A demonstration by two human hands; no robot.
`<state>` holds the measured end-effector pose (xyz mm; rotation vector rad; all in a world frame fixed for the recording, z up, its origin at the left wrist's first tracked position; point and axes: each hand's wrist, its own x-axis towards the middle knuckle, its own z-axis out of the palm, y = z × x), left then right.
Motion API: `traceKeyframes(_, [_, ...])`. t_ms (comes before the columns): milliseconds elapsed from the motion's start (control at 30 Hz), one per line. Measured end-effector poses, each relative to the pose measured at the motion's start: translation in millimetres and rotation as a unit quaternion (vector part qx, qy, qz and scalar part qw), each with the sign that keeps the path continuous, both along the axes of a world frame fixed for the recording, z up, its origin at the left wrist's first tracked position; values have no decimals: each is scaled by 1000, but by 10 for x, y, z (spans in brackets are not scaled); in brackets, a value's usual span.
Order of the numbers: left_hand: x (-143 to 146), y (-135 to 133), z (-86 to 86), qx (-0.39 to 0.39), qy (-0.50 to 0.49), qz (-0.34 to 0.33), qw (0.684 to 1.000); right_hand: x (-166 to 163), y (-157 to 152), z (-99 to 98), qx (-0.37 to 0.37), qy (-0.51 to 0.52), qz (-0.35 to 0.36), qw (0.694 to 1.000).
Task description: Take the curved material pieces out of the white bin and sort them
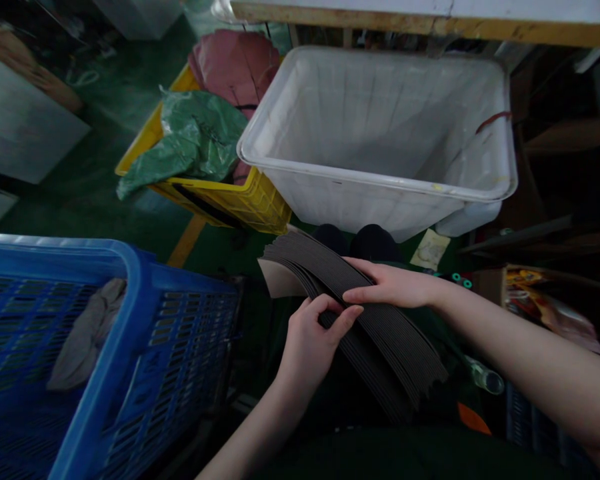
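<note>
A thick stack of thin dark grey sheets (400, 343) lies slantwise across my lap, bent into a curve. At its upper left end one sheet shows a paler, beige face. My left hand (320, 327) pinches the near part of the stack between thumb and fingers. Over the far edge my right hand (380, 283) is closed, its thumb on top and the other fingers mostly hidden behind the sheets. A narrow gap splits the stack into two bundles between the hands. What the sheets are made of I cannot tell.
A large white plastic tub (375, 180) stands ahead, below a table edge (360, 17). Left of it is a yellow crate (260, 200) with a green plastic bag (195, 133) and pink rounded pieces (235, 63). A blue basket (130, 280) holding grey cloth (90, 333) is at near left.
</note>
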<state>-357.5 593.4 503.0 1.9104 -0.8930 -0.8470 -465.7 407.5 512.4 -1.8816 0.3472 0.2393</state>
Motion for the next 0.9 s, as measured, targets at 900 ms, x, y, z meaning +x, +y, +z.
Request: traceKeyframes(900, [-1, 2, 19, 10, -20, -27, 999, 4, -12, -24, -2, -1, 4, 1000])
